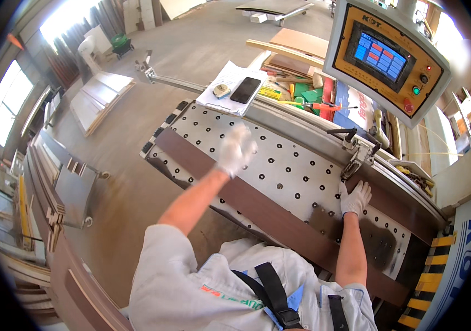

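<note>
Both of my hands wear white gloves. My left hand is over the perforated metal table, blurred, with no held thing visible and its finger shape unclear. Below it a long dark brown panel strip lies along the table's near side. At the right, my right hand rests with fingers stretched out at the end of a second brown strip, which lies against the metal fence. Just above that hand, a metal clamp-like fitting is fixed on the fence.
A control panel with a lit screen hangs at the upper right. Papers, a phone and a tape measure sit beyond the table. Tools lie behind the fence. Stacked panels and a cart stand left.
</note>
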The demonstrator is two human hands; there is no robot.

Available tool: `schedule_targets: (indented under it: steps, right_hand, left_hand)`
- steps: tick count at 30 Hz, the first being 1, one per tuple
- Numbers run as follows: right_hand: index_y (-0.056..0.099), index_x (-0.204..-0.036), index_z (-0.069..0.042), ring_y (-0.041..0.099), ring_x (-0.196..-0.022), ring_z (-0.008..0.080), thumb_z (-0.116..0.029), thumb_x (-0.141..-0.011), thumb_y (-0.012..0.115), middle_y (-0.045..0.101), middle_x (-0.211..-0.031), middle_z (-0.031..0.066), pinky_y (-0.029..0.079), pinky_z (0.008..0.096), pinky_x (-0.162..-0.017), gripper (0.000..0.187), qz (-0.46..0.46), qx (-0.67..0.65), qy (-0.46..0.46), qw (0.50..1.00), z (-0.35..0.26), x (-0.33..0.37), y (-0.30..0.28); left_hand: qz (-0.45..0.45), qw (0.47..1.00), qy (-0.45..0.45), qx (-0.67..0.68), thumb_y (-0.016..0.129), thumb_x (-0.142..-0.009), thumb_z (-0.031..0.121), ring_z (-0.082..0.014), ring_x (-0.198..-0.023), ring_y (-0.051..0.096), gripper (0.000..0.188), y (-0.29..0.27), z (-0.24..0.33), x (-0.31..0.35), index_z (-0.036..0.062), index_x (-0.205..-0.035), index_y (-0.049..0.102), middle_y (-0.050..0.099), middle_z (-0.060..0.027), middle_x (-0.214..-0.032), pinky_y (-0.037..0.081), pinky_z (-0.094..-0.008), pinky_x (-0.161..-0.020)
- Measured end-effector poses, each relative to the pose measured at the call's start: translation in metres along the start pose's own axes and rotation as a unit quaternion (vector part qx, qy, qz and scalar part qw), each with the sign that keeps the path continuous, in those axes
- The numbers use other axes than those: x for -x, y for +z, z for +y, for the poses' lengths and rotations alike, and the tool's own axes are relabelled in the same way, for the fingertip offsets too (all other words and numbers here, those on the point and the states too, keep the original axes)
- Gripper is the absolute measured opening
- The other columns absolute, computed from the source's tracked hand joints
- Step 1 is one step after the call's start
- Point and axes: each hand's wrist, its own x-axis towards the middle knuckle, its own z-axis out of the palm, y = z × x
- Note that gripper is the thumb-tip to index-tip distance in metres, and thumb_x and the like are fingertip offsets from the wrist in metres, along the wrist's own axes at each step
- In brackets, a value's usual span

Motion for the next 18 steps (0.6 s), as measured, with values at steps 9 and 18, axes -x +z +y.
schedule_targets:
  steps: [9,18]
  right_hand:
    - [0.05,-0.16,0.002,0.033,-0.161,0.0403,-0.065,-0.092,0.074,0.043,-0.171,0.0231,0.02,0.0514,-0.135,0.098,0.005,-0.011,0.01,1.0,-0.008,0.001,-0.01]
    - [0.052,-0.158,0.0,0.035,-0.16,0.0401,-0.061,-0.091,0.076,0.045,-0.169,0.0224,0.022,0.0527,-0.134,0.094,0.024,0.012,-0.002,1.0,0.0,0.0,0.003]
  left_hand:
    - [-0.249,0.922,-0.218,-0.203,0.071,-0.084,0.029,-0.0374,-0.137,0.061,0.055,-0.005,-0.176,-0.18,0.008,-0.134,0.071,0.065,-0.0196,-0.145,0.048,-0.044,-0.118]
    - [-0.219,0.9,-0.276,-0.258,0.076,-0.084,0.036,-0.0366,-0.123,0.072,0.041,-0.01,-0.157,-0.172,0.0137,-0.118,0.08,0.077,-0.0175,-0.126,0.053,-0.0515,-0.11]
